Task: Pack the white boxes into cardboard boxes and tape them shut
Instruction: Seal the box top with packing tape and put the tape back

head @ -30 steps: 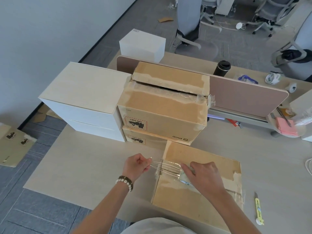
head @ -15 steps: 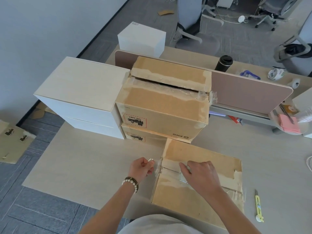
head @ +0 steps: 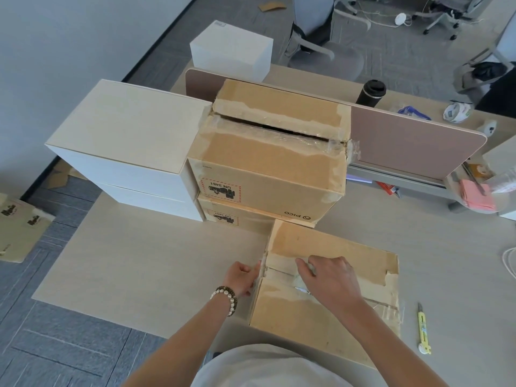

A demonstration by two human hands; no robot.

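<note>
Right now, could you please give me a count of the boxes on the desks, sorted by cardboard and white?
Cardboard boxes: 3 (near box being taped, top stacked box, lower stacked box)
White boxes: 3 (upper large one, the one beneath it, small far one)
Total: 6

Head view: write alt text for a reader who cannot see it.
A person's left hand presses clear tape over the left edge of a closed cardboard box while the right hand holds the tape roll on top. Behind it stand two stacked cardboard boxes beside a white cabinet.
</note>
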